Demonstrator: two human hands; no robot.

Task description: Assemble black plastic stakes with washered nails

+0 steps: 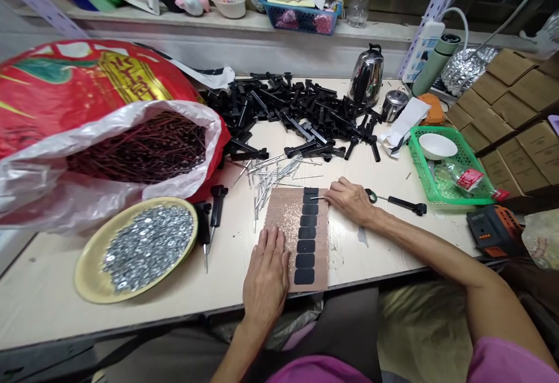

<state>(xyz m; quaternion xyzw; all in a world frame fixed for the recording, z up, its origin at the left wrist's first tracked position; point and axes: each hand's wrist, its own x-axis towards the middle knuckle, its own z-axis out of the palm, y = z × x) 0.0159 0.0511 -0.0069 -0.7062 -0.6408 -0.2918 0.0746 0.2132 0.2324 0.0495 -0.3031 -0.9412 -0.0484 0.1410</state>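
My left hand (266, 272) lies flat, palm down and fingers stretched, on the left side of a brown board (321, 278). A column of several black rounded stickers (305, 246) runs along this board, with rows of small pale marks beside them. My right hand (349, 199) is closed around a thin metal tool (319, 198), whose tip reaches one of the upper stickers; its kind is unclear. By the right wrist are a dark ring (371, 195) and a black-handled piece with a metal shaft (406, 204). Loose metal rods (271, 182) lie just beyond the board.
A yellow bowl of metal washers (148, 249) and a red sack of dark rods (144, 144) stand left. Black plastic parts (305, 109) are heaped behind. Right are a green basket (458, 197), a steel pot (367, 74), a battery pack (493, 230) and cardboard boxes (515, 103).
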